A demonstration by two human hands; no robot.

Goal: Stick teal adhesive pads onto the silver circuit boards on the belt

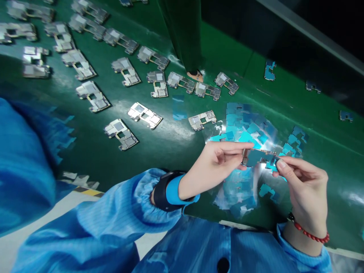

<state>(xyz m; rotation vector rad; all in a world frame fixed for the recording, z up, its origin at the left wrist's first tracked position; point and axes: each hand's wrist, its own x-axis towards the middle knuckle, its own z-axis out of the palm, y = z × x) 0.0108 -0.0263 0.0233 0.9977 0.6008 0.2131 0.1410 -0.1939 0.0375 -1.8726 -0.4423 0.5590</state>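
Note:
My left hand (217,161) pinches the left end of a small circuit board (254,157) held above the table. On the board's face lies a blue film, and my right hand (305,182) pinches the film's right end between thumb and finger. How far the film sticks to the board I cannot tell. Under my hands spreads a pile of blue cut film pieces (239,185), some on clear sheets. The nearest loose circuit board (202,120) lies just beyond my left hand.
Many more circuit boards (145,115) lie over the green table (136,159) to the left and far side. A dark green post (184,34) rises at the back. Blue-covered pieces (269,71) lie at the far right. A blue sleeve (22,167) is at the left.

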